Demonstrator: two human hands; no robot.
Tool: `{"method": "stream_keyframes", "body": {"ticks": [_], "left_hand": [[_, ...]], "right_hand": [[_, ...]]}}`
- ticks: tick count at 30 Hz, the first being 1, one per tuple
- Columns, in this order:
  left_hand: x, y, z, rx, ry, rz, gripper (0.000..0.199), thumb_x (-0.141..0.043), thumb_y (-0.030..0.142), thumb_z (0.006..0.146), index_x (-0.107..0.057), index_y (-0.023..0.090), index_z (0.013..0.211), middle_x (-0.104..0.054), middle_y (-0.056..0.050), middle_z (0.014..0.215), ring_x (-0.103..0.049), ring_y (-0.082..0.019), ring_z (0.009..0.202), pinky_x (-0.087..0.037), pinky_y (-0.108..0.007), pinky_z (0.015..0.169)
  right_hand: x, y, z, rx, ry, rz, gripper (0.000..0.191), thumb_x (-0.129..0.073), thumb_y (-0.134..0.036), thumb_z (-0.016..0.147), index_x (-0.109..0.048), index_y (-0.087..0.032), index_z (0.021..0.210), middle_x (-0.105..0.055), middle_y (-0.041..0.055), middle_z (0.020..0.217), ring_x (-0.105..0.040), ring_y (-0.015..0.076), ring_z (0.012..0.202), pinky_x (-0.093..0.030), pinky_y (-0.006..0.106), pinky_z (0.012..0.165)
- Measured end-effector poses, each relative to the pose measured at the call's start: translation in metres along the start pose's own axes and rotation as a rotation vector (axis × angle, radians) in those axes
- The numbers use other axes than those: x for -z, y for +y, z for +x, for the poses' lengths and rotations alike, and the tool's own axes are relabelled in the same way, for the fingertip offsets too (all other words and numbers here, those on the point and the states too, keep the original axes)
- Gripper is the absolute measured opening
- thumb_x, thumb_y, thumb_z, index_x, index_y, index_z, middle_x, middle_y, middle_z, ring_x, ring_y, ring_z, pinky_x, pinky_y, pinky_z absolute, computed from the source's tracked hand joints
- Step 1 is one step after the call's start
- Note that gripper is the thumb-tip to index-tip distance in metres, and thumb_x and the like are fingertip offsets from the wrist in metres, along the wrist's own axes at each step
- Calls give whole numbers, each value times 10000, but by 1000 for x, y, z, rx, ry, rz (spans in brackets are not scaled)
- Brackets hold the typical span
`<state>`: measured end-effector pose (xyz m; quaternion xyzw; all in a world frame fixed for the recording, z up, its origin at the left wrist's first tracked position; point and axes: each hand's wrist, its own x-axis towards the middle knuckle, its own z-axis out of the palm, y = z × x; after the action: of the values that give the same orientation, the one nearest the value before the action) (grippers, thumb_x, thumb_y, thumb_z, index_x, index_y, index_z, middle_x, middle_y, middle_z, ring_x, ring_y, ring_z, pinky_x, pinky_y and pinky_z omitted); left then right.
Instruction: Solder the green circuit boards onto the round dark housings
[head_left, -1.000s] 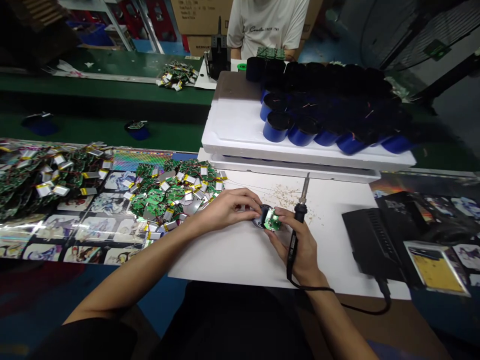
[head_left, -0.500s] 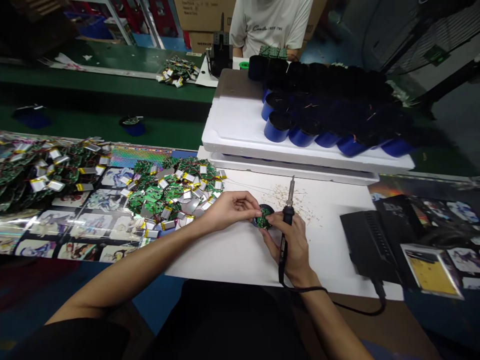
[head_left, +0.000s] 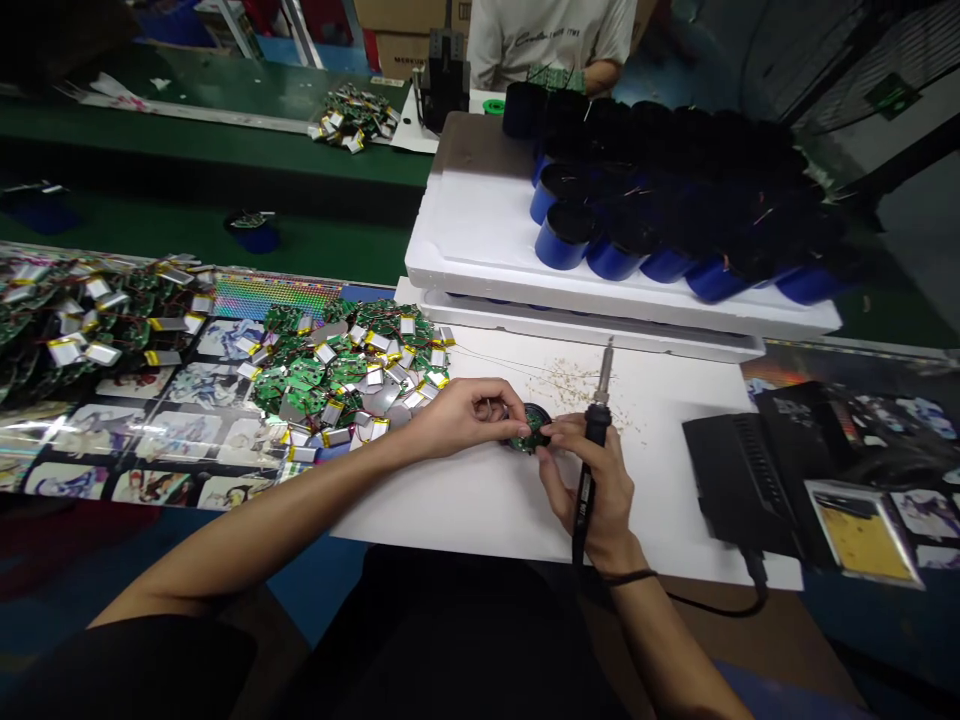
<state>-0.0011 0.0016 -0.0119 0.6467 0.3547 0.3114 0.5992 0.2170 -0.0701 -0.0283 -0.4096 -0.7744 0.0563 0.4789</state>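
White board work surface (head_left: 442, 520) on a factory bench, seen from head height. Near the middle of the board: a round dark housing (head_left: 537, 411) lying low, with a green circuit board (head_left: 527, 437) seated in its top. Left hand (head_left: 463, 418) curled and clamped on the housing from the left side, fingers (head_left: 504, 405) pressed against its rim. Right hand (head_left: 602, 495) closed around the grip of a soldering iron (head_left: 596, 428), pen-fashion, with fingertips (head_left: 549, 430) touching the circuit board from the right. Iron tip pointing up and away, apart from the circuit board; black cord (head_left: 645, 577) running from the iron under the wrist toward a black soldering station (head_left: 739, 470) at the right end of the board. Pale solder flecks (head_left: 570, 385) and thin wire strands (head_left: 510, 362) scattered just beyond the hands. To the left, a heap of green circuit boards with silver pouch cells (head_left: 345, 370) on a printed foil sheet (head_left: 165, 440). Behind, a white foam tray (head_left: 480, 220) carrying rows of blue cylinders with black tops (head_left: 566, 238). Farther back, a green bench (head_left: 225, 140), a co-worker in a white T-shirt (head_left: 551, 30) and cardboard boxes (head_left: 397, 30).
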Motion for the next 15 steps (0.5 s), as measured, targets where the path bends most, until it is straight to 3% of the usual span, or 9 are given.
{"method": "stream_keyframes", "body": {"ticks": [5,10,15], "left_hand": [[2,1,1,-51,-6,40,304,-871,436,859,-795,144,893,-679,-39,874,-508,-114,705,-351,-244,621],[3,1,1,-37,-30,49,348,-866,491,868,-813,150,914,-726,-65,915,-542,-130,728,-362,-261,637],[5,0,2,-21,-61,-23,339,-870,486,851,-819,155,901,-760,-77,933,-629,-160,809,-454,-270,710]], "right_hand": [[0,1,9,-11,35,23,519,-690,10,909,-598,-297,1318,-786,66,1113,-748,253,1037,-647,531,929],[-6,0,14,-23,28,86,512,-716,-31,920,-597,-337,1313,-782,25,1082,-763,241,998,-663,489,867],[-7,-2,15,-61,26,111,492,-717,-33,931,-600,-335,1302,-764,16,1033,-754,228,978,-669,460,838]]}}
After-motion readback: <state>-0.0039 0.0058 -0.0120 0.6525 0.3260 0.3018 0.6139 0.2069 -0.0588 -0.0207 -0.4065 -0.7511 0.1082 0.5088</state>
